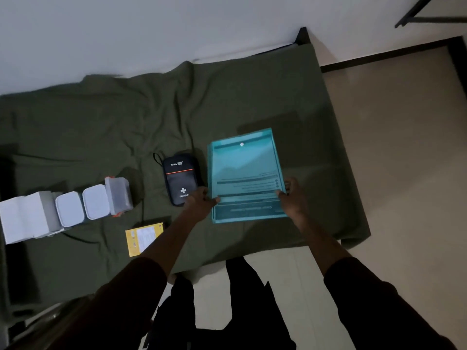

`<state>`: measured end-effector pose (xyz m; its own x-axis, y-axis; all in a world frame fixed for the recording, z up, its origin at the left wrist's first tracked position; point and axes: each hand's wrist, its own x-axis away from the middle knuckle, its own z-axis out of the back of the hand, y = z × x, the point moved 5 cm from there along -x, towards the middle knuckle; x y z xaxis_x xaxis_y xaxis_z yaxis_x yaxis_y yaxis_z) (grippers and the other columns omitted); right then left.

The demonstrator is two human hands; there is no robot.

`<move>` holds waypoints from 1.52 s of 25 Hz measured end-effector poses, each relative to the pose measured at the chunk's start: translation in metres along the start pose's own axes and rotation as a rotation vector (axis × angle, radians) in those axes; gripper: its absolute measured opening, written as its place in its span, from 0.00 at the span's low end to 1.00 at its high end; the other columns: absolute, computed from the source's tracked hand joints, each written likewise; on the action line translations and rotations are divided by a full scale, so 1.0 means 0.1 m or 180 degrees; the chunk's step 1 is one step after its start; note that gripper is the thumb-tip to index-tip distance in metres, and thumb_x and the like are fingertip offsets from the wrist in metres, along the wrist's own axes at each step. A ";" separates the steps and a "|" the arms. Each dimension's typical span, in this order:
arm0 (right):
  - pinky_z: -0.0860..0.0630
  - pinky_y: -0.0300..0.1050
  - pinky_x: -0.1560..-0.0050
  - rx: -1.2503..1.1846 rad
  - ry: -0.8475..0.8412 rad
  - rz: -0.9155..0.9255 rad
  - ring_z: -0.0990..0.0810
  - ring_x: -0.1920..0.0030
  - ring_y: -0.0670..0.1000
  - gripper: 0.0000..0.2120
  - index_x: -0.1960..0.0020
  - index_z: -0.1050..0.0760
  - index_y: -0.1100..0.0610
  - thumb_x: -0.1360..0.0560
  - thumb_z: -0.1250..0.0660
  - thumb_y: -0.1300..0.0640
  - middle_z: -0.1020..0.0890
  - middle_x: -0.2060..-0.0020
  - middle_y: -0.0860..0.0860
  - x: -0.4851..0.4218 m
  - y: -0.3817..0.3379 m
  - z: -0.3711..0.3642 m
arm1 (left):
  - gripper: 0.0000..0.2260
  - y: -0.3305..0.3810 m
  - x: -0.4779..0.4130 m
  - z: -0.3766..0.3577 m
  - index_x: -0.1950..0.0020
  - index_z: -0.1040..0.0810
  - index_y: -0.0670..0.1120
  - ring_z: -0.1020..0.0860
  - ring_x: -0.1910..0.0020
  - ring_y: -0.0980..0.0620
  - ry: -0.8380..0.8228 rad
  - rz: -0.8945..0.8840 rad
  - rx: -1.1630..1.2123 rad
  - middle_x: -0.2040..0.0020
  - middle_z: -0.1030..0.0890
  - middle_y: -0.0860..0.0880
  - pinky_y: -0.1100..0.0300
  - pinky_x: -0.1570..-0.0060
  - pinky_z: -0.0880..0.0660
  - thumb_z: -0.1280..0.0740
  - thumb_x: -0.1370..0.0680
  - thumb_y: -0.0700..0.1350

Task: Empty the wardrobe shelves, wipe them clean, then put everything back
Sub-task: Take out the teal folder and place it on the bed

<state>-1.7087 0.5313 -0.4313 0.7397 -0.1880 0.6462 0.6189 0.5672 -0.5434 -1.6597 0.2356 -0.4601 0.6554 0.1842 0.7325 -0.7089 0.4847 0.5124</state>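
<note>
Both hands [202, 200] [293, 198] pinch the teal folder's [245, 168] near side edges.

Only readable stuff is on the black pouch [180, 179]: "TATA" up top, a white cross and "FIRST AID" lower down, while print on the teal folder [246, 173] and yellow packet [143, 237] is too blurry.
</note>
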 end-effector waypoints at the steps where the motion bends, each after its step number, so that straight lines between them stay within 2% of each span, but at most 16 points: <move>1: 0.28 0.44 0.46 0.0116 -0.0041 -0.0047 0.22 0.39 0.58 0.24 0.29 0.34 0.58 0.23 0.31 0.61 0.22 0.38 0.58 -0.05 0.04 -0.03 | 0.22 -0.02 -0.03 0.00 0.40 0.22 0.38 0.17 0.51 0.47 0.0046 0.0044 -0.0276 0.48 0.16 0.41 0.58 0.58 0.26 0.24 0.25 0.51; 4: 0.35 0.49 0.31 0.0598 -0.0232 -0.0293 0.35 0.26 0.62 0.41 0.20 0.49 0.58 0.24 0.28 0.57 0.37 0.24 0.60 -0.15 0.21 -0.10 | 0.30 -0.09 -0.05 -0.04 0.34 0.23 0.38 0.23 0.37 0.41 0.0075 0.0074 -0.0787 0.38 0.20 0.39 0.52 0.40 0.28 0.26 0.28 0.56; 6: 0.33 0.53 0.28 0.0560 -0.0280 -0.0325 0.34 0.26 0.62 0.44 0.20 0.48 0.58 0.27 0.25 0.56 0.37 0.25 0.60 -0.18 0.29 -0.15 | 0.25 -0.07 0.00 -0.06 0.34 0.23 0.37 0.23 0.36 0.41 0.0139 -0.0001 -0.0687 0.37 0.20 0.39 0.57 0.39 0.32 0.25 0.26 0.50; 8: 0.28 0.56 0.32 0.0341 -0.0252 -0.0262 0.27 0.31 0.60 0.41 0.23 0.42 0.58 0.29 0.24 0.57 0.32 0.28 0.59 -0.19 0.28 -0.17 | 0.19 -0.03 0.03 -0.07 0.37 0.21 0.37 0.22 0.40 0.41 0.0184 -0.0066 -0.0643 0.40 0.19 0.39 0.62 0.46 0.34 0.25 0.25 0.43; 10: 0.26 0.51 0.36 0.0329 -0.0236 -0.0186 0.24 0.35 0.59 0.37 0.26 0.37 0.61 0.29 0.24 0.58 0.27 0.33 0.59 -0.17 0.16 -0.18 | 0.17 0.00 0.07 -0.04 0.39 0.21 0.36 0.20 0.42 0.41 0.0270 -0.0169 -0.0617 0.43 0.18 0.38 0.66 0.52 0.36 0.25 0.25 0.41; 12: 0.28 0.43 0.44 0.0321 -0.0265 -0.0084 0.22 0.37 0.59 0.32 0.29 0.34 0.63 0.28 0.25 0.59 0.24 0.36 0.60 -0.15 0.00 -0.20 | 0.16 0.07 0.14 0.04 0.40 0.20 0.36 0.20 0.44 0.41 0.0331 -0.0203 -0.0494 0.45 0.17 0.39 0.65 0.51 0.34 0.25 0.25 0.41; 15: 0.32 0.38 0.52 0.0306 -0.0461 0.0184 0.20 0.43 0.57 0.25 0.33 0.30 0.62 0.26 0.25 0.59 0.22 0.40 0.59 -0.08 -0.27 -0.32 | 0.15 0.16 0.29 0.23 0.42 0.20 0.36 0.20 0.44 0.41 0.0515 -0.0201 -0.0217 0.47 0.17 0.40 0.58 0.46 0.29 0.25 0.25 0.43; 18: 0.27 0.43 0.55 0.0279 -0.0725 0.0433 0.20 0.50 0.54 0.20 0.37 0.29 0.56 0.26 0.26 0.55 0.20 0.44 0.57 0.08 -0.55 -0.47 | 0.15 0.19 0.46 0.43 0.39 0.20 0.41 0.20 0.43 0.43 0.0485 -0.0055 -0.0016 0.44 0.17 0.43 0.59 0.46 0.27 0.29 0.23 0.47; 20: 0.22 0.50 0.50 0.0376 -0.0794 0.0664 0.19 0.50 0.54 0.18 0.40 0.28 0.55 0.25 0.26 0.54 0.20 0.46 0.55 0.21 -0.71 -0.57 | 0.15 0.12 0.60 0.57 0.36 0.21 0.43 0.20 0.40 0.44 0.0456 0.0076 0.0085 0.41 0.18 0.44 0.58 0.43 0.26 0.29 0.21 0.46; 23: 0.20 0.58 0.44 0.0482 -0.0980 0.0835 0.18 0.49 0.54 0.13 0.45 0.26 0.50 0.25 0.27 0.51 0.19 0.52 0.49 0.41 -0.94 -0.76 | 0.14 -0.12 0.88 0.79 0.39 0.20 0.42 0.20 0.43 0.43 0.0673 0.0042 0.0312 0.44 0.17 0.43 0.56 0.44 0.26 0.28 0.23 0.46; 25: 0.20 0.57 0.45 0.0607 -0.1077 0.0995 0.17 0.51 0.54 0.11 0.46 0.26 0.49 0.25 0.27 0.51 0.19 0.54 0.48 0.70 -1.16 -0.98 | 0.14 -0.42 1.18 0.99 0.44 0.19 0.43 0.19 0.45 0.42 0.0949 -0.0021 0.0633 0.48 0.16 0.43 0.53 0.44 0.25 0.26 0.26 0.48; 27: 0.19 0.55 0.50 0.0605 -0.1279 0.1159 0.18 0.56 0.53 0.09 0.45 0.25 0.53 0.23 0.29 0.56 0.19 0.54 0.51 1.08 -1.39 -1.28 | 0.13 -0.79 1.51 1.19 0.45 0.19 0.43 0.18 0.46 0.43 0.1133 -0.0043 0.0894 0.49 0.16 0.44 0.51 0.44 0.23 0.27 0.27 0.48; 29: 0.21 0.49 0.57 0.0725 -0.1569 0.1351 0.20 0.60 0.51 0.08 0.44 0.26 0.57 0.22 0.31 0.60 0.20 0.54 0.54 1.56 -1.57 -1.72 | 0.12 -1.26 1.93 1.39 0.42 0.20 0.43 0.19 0.47 0.45 0.1325 -0.0002 0.1105 0.48 0.16 0.45 0.54 0.45 0.23 0.28 0.24 0.45; 32: 0.25 0.40 0.65 0.1091 -0.2051 0.1652 0.24 0.64 0.48 0.08 0.43 0.28 0.58 0.20 0.33 0.62 0.22 0.58 0.53 2.34 -1.67 -2.57 | 0.14 -2.12 2.63 1.63 0.37 0.21 0.44 0.20 0.49 0.50 0.1615 0.0047 0.1209 0.46 0.19 0.48 0.59 0.51 0.26 0.29 0.21 0.46; 35: 0.24 0.40 0.67 0.1541 -0.2570 0.1947 0.22 0.64 0.49 0.07 0.44 0.28 0.57 0.20 0.33 0.61 0.22 0.57 0.55 3.36 -1.49 -3.64 | 0.16 -3.34 3.49 1.74 0.36 0.21 0.45 0.20 0.46 0.49 0.2091 0.0367 0.1432 0.44 0.19 0.47 0.57 0.46 0.25 0.29 0.22 0.49; 38: 0.23 0.40 0.66 0.1933 -0.3259 0.2306 0.22 0.63 0.49 0.07 0.44 0.27 0.58 0.21 0.33 0.62 0.23 0.59 0.55 4.68 -1.15 -4.70 | 0.16 -4.66 4.49 1.63 0.36 0.20 0.45 0.19 0.46 0.48 0.2651 0.0901 0.1862 0.45 0.18 0.47 0.55 0.44 0.23 0.29 0.22 0.50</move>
<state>-1.3095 0.0013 -0.3176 0.1591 0.8076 0.5679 -0.2193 0.5897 -0.7772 -1.0774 -0.0472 -0.2972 0.2612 0.8624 0.4337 -0.7339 -0.1144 0.6696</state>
